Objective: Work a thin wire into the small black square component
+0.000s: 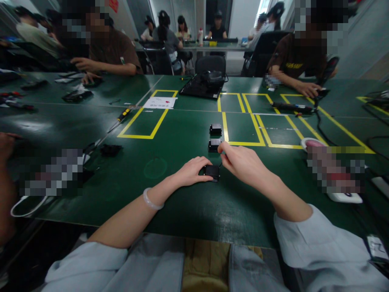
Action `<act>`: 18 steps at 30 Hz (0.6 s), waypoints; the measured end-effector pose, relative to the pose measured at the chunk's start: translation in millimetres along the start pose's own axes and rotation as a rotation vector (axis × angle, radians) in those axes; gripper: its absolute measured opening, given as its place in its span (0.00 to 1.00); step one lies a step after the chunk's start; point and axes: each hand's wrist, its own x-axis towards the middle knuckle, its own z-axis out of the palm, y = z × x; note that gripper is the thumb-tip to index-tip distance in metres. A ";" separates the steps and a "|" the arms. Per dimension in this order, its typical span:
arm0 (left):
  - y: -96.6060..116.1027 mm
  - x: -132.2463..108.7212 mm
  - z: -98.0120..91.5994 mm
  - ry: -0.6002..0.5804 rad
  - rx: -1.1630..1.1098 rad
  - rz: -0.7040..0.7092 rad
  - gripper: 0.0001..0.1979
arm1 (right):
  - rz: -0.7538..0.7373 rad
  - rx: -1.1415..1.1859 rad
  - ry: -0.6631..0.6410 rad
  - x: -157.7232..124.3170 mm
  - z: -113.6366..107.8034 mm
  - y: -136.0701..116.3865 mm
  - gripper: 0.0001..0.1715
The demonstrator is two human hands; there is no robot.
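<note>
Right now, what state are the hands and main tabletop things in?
Small black rectangular block: held by left hand
Right hand: fingers pinched, hold unclear
Nearer grey-topped black box: resting, partly hidden
Farther grey-topped black box: resting, unheld
Black-and-yellow tool: lying unheld

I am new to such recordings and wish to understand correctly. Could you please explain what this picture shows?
No machine is here: these are a person's own bare hands, seen from a camera worn on the head. The left hand holds a small black block on the green table. The right hand seems to pinch a thin dark thing beside it, too small to name. Beyond lie a second block and a third block. To the left is a screwdriver.
</note>
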 end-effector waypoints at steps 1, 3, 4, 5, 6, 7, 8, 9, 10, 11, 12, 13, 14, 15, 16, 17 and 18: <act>0.0 -0.1 0.0 0.001 -0.001 0.001 0.21 | -0.001 0.000 0.001 -0.1 -0.3 -0.2 0.13; 0.2 -0.1 -0.1 0.002 -0.006 0.002 0.20 | 0.011 -0.016 -0.012 0.1 -0.8 -0.3 0.14; 0.5 -0.1 -0.2 0.001 -0.009 0.002 0.20 | 0.022 -0.031 -0.027 0.4 -1.1 -0.4 0.16; 0.8 -0.1 -0.4 0.000 -0.012 0.002 0.20 | 0.033 -0.049 -0.044 0.7 -1.2 -0.5 0.17; 1.1 -0.1 -0.5 0.000 -0.013 0.001 0.20 | 0.041 -0.067 -0.057 1.0 -1.2 -0.7 0.18; 1.4 0.0 -0.7 -0.002 -0.014 0.001 0.20 | 0.046 -0.083 -0.065 1.4 -0.9 -0.8 0.19; 1.6 0.0 -0.8 -0.001 -0.012 0.002 0.21 | 0.048 -0.096 -0.068 1.6 -0.5 -1.0 0.19; 1.7 0.1 -0.8 -0.001 -0.009 0.003 0.21 | 0.047 -0.105 -0.068 1.9 0.1 -1.1 0.19; 1.8 0.1 -0.8 -0.001 -0.005 0.003 0.21 | 0.048 -0.113 -0.065 2.0 0.7 -1.1 0.18; 1.8 0.2 -0.8 -0.002 0.001 0.002 0.21 | 0.052 -0.119 -0.062 2.1 1.4 -1.1 0.18; 1.6 0.3 -0.7 -0.003 0.005 0.001 0.21 | 0.055 -0.124 -0.058 2.1 1.9 -1.0 0.18; 1.5 0.3 -0.6 -0.005 0.007 0.002 0.21 | 0.057 -0.124 -0.053 2.1 2.4 -0.9 0.18; 1.3 0.4 -0.4 -0.006 0.009 0.003 0.21 | 0.055 -0.118 -0.046 2.0 2.7 -0.7 0.17; 1.1 0.4 -0.3 -0.008 0.010 0.004 0.21 | 0.046 -0.106 -0.038 1.8 2.8 -0.6 0.16; 0.9 0.4 -0.2 -0.008 0.012 0.004 0.21 | 0.036 -0.090 -0.028 1.6 2.7 -0.4 0.15; 0.7 0.4 0.0 -0.007 0.014 0.005 0.21 | 0.025 -0.071 -0.019 1.3 2.6 -0.2 0.14; 0.5 0.4 0.1 -0.006 0.017 0.003 0.21 | 0.018 -0.052 -0.012 1.0 2.4 -0.1 0.14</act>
